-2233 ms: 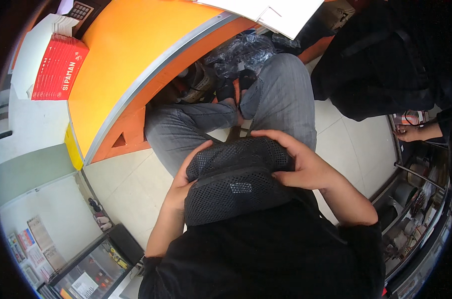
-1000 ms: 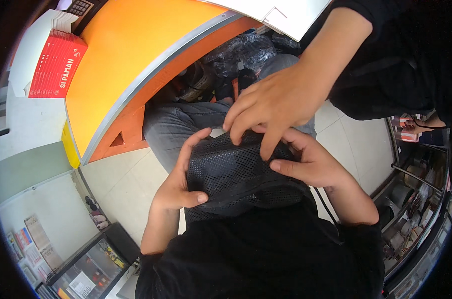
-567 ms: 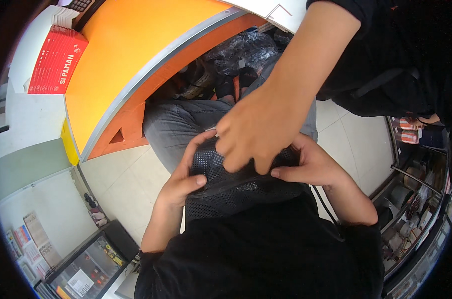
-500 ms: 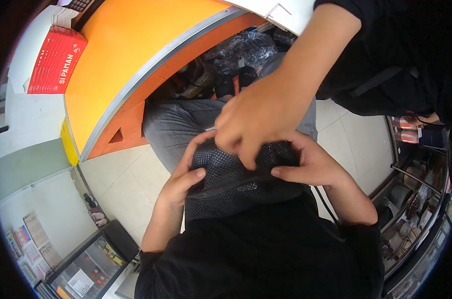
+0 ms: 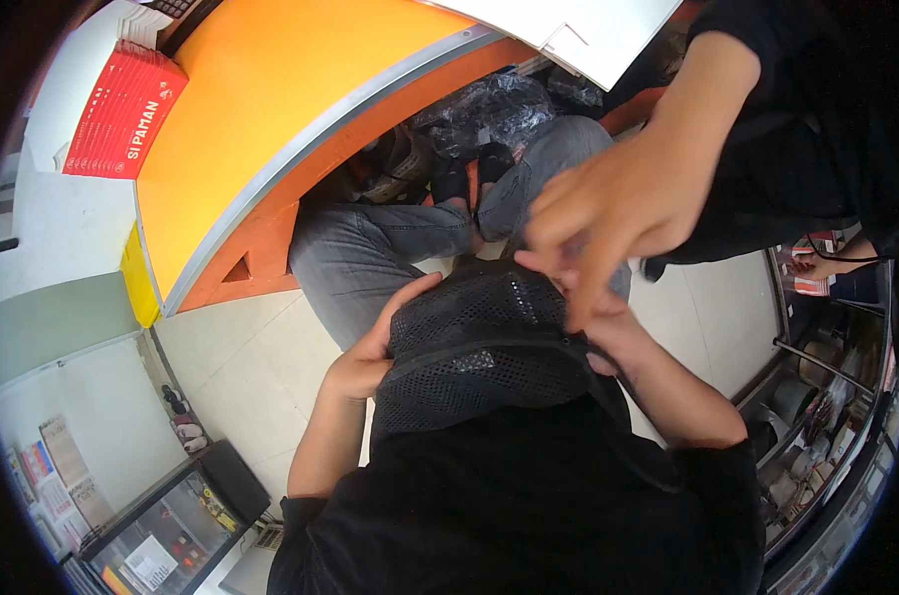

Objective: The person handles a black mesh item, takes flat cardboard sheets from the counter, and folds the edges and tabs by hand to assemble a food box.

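A black mesh bag (image 5: 469, 309) lies over my lap, with a darker band running across it and a dark strap or cord at its right side. My left hand (image 5: 378, 342) is closed on the bag's left edge, its fingers partly behind the mesh. At the right edge my right hand (image 5: 608, 322) grips the bag; a co-worker's hand covers part of it. That co-worker's hand (image 5: 623, 203) reaches in from the upper right, slightly blurred, with fingers pointing down by the bag's right corner. Whether it touches the bag I cannot tell.
An orange-topped counter (image 5: 271, 89) curves across the upper left, with a stack of red boxes (image 5: 127, 119) on it. A white board or box (image 5: 608, 45) juts in above. Crumpled clear plastic (image 5: 499, 109) lies beneath the counter. A glass case (image 5: 172, 535) stands lower left, crowded shelves (image 5: 816, 397) right.
The co-worker's hand has drawn back from the bag's middle toward the upper right. My right hand has shifted its hold at the right edge, and more of the bag's front shows.
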Demonstrator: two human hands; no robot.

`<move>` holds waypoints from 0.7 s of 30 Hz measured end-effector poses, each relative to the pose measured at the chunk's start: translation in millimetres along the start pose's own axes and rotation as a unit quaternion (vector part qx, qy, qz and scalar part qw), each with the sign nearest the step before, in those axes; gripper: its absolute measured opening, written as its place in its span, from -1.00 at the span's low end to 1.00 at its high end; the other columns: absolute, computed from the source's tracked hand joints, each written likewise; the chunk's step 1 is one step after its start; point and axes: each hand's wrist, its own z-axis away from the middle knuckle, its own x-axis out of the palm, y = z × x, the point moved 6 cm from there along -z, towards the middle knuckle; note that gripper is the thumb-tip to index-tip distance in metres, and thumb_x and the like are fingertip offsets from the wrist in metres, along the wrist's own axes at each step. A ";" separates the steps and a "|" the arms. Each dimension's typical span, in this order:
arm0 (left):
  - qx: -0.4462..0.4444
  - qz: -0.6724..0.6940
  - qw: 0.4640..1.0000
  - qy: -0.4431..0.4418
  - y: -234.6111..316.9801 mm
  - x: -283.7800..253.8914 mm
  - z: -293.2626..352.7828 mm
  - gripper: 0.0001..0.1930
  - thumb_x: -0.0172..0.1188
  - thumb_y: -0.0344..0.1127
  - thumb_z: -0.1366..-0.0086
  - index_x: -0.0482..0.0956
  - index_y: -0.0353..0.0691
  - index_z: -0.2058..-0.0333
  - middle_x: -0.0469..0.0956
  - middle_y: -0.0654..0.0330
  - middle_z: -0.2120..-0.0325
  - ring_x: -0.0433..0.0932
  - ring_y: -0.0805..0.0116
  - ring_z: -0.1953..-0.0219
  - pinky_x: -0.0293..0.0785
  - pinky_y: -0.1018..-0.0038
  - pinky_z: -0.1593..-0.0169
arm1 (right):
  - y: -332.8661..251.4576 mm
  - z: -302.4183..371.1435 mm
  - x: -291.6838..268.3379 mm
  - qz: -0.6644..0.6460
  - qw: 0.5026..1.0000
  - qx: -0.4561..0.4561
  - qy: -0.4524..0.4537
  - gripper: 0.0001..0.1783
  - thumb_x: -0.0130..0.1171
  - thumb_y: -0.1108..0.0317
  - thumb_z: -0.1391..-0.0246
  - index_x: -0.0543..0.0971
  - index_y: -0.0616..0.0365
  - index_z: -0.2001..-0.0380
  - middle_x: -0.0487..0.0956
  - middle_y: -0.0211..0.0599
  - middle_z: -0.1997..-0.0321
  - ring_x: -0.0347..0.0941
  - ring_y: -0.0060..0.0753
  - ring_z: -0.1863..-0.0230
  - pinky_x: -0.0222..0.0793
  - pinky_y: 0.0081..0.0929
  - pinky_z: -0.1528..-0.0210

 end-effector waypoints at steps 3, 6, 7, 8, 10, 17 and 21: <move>0.012 -0.016 0.999 -0.039 2.3 4.4 0.0 -0.03 0.19 -0.49 -0.06 0.02 -0.36 -0.49 0.10 -0.03 -0.46 0.09 0.18 -0.52 -0.07 0.31 -0.52 | -9.8 -7.0 22.1 0.100 0.993 -0.039 -0.059 -0.10 0.42 0.42 -0.13 0.22 0.17 -0.47 0.35 -0.17 -0.45 0.36 -0.31 -0.40 0.24 -0.31 -0.45; 0.013 -0.039 0.994 -0.097 11.4 17.5 -2.8 -0.07 0.23 -0.39 -0.16 0.01 -0.39 -0.48 0.05 -0.02 -0.49 0.06 0.19 -0.52 -0.08 0.30 -0.52 | -0.7 -11.8 11.3 0.262 0.960 -0.091 -0.034 -0.19 0.41 0.48 -0.13 0.29 0.14 -0.41 0.40 -0.17 -0.38 0.39 -0.30 -0.37 0.25 -0.33 -0.44; 0.017 -0.047 0.995 -0.091 9.7 17.0 -3.0 -0.08 0.24 -0.31 -0.22 0.00 -0.39 -0.48 0.03 -0.02 -0.49 0.05 0.17 -0.53 -0.08 0.30 -0.52 | -0.4 -13.6 8.2 0.311 0.946 -0.091 0.010 -0.26 0.40 0.47 -0.14 0.34 0.13 -0.36 0.43 -0.17 -0.34 0.38 -0.30 -0.38 0.26 -0.33 -0.44; 0.022 -0.055 0.995 -0.086 9.1 16.2 -2.8 -0.09 0.26 -0.22 -0.28 0.00 -0.39 -0.48 0.01 -0.02 -0.50 0.04 0.16 -0.53 -0.09 0.29 -0.52 | -0.8 -13.7 11.4 0.312 0.946 -0.092 0.009 -0.26 0.40 0.47 -0.14 0.34 0.13 -0.36 0.43 -0.17 -0.34 0.38 -0.30 -0.38 0.26 -0.33 -0.44; 0.021 -0.042 0.996 -0.077 9.8 15.2 1.0 -0.07 0.28 -0.12 -0.30 0.00 -0.40 -0.48 0.03 -0.04 -0.49 0.05 0.14 -0.53 -0.07 0.29 -0.51 | -5.1 -12.3 19.8 0.354 0.928 -0.109 0.027 -0.37 0.40 0.47 -0.12 0.42 0.09 -0.26 0.46 -0.14 -0.31 0.39 -0.26 -0.38 0.28 -0.29 -0.44; 0.022 -0.033 0.998 -0.051 9.4 11.8 3.0 -0.02 0.31 0.10 -0.33 0.06 -0.45 -0.45 0.10 -0.10 -0.46 0.12 0.07 -0.50 -0.03 0.24 -0.50 | -10.0 -15.2 21.1 0.461 0.870 -0.171 -0.008 -0.42 0.44 0.49 -0.06 0.47 0.14 -0.16 0.47 -0.06 -0.31 0.39 -0.14 -0.38 0.30 -0.23 -0.43; 0.033 -0.031 0.998 -0.051 5.3 11.1 4.1 -0.01 0.29 0.12 -0.33 0.05 -0.46 -0.45 0.11 -0.10 -0.45 0.13 0.07 -0.49 -0.01 0.24 -0.49 | -6.4 -16.1 18.6 0.450 0.870 -0.203 -0.013 -0.48 0.41 0.49 -0.06 0.50 0.17 -0.11 0.52 -0.08 -0.21 0.46 -0.14 -0.30 0.34 -0.26 -0.37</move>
